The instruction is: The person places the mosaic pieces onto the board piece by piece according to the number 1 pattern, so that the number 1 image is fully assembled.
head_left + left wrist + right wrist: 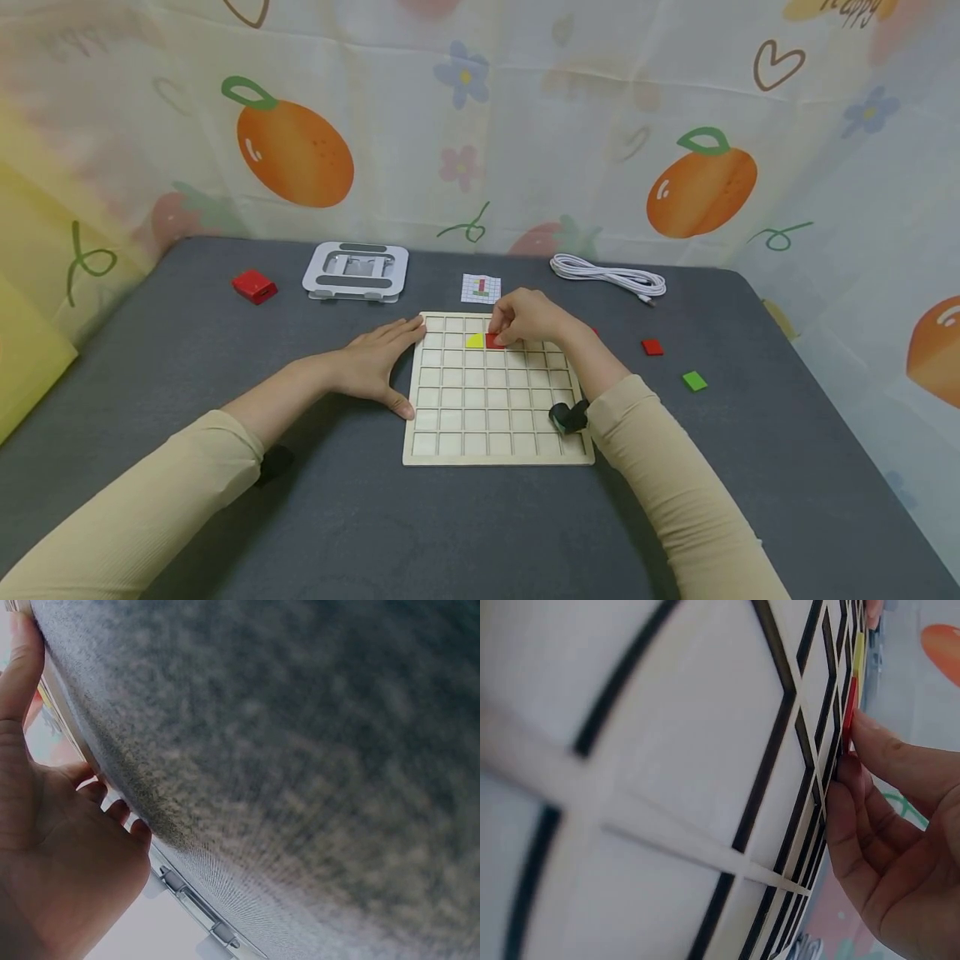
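A pale wooden grid board lies flat on the dark table. My left hand rests at its left edge, thumb and fingers spread against the side. Near the board's far edge, my right hand pinches a red square tile at one of the cells, with the thumb on the tile in the right wrist view. Just left of it, a yellow tile sits in a cell. The right fingers hide some cells behind them. In the left wrist view, the left fingertips touch the board's side.
Beyond the board lies a small printed grid card. A loose red tile and a green tile lie to the right. Farther back are a white coiled cable, a grey-white folding stand and a red block.
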### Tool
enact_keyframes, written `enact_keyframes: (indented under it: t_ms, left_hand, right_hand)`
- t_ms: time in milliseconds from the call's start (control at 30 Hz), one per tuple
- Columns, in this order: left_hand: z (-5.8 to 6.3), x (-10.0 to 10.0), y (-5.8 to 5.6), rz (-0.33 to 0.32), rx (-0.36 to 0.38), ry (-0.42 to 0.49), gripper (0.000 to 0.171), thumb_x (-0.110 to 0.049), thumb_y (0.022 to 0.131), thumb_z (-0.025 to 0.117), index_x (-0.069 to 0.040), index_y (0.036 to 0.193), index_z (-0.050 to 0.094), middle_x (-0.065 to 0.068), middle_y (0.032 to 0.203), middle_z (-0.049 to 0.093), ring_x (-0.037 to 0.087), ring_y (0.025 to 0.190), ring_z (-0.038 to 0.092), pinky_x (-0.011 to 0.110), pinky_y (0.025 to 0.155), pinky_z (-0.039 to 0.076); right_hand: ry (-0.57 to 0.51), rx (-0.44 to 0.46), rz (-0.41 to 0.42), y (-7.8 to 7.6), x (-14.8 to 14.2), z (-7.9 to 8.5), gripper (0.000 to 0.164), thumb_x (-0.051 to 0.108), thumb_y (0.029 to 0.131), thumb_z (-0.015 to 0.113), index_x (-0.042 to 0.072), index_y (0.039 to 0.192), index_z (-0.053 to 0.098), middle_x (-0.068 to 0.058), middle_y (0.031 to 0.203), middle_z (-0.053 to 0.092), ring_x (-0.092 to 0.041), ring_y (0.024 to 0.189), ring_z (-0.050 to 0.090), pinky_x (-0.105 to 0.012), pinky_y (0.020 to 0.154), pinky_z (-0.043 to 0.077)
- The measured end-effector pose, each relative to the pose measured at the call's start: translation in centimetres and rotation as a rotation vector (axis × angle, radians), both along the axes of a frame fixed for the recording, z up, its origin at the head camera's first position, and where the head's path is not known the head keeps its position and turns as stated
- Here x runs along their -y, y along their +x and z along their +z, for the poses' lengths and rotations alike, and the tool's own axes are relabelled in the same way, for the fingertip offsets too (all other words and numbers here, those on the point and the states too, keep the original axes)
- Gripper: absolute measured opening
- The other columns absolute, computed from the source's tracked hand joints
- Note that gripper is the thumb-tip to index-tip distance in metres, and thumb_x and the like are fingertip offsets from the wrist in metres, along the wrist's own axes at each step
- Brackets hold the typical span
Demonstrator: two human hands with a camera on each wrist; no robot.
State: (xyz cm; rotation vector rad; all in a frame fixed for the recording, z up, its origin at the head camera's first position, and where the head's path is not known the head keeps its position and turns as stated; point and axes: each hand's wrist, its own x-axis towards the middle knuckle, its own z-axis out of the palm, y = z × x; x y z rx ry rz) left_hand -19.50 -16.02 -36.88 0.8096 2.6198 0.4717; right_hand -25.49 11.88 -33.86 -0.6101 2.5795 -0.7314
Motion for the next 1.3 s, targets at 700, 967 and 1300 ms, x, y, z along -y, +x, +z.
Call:
enact_keyframes:
  t_ms: [700,967,1300]
  left_hand:
    - [0.1,0.0,0.2,0.010,0.016,-0.004,0.127,-0.061,0.065,0.083,-0.006,0.159,0.016,0.012,0.169,0.006,0.040,0.156,0.007,0.071,0.116,0.017]
    - [0.1,0.0,0.1,0.002,0.015,-0.004,0.127,-0.061,0.066,0.083,-0.006,0.159,0.016,0.012,0.169,0.005,0.041,0.155,0.007,0.071,0.116,0.016]
    - [0.0,0.1,0.0,-0.007,0.000,0.007,0.126,-0.061,0.067,0.082,-0.004,0.158,0.017,0.015,0.168,0.008,0.043,0.154,0.010,0.070,0.117,0.016]
  right_hand:
    - [0.030,-0.102,0.008,-0.2,-1.8,0.8,0.019,0.015,0.089,0.072,0.011,0.107,0.072,-0.006,0.096,0.073,-0.019,0.090,0.063,-0.035,0.083,0.051]
    - [0.013,-0.119,-0.046,-0.5,-5.2,1.6,0.025,0.008,0.089,0.069,0.003,0.114,0.069,-0.015,0.103,0.071,-0.027,0.097,0.064,-0.042,0.088,0.052]
    - [0.059,-0.124,-0.084,-1.4,-9.6,0.9,0.026,0.009,0.089,0.070,0.003,0.114,0.069,-0.018,0.108,0.072,-0.031,0.103,0.066,-0.046,0.091,0.052]
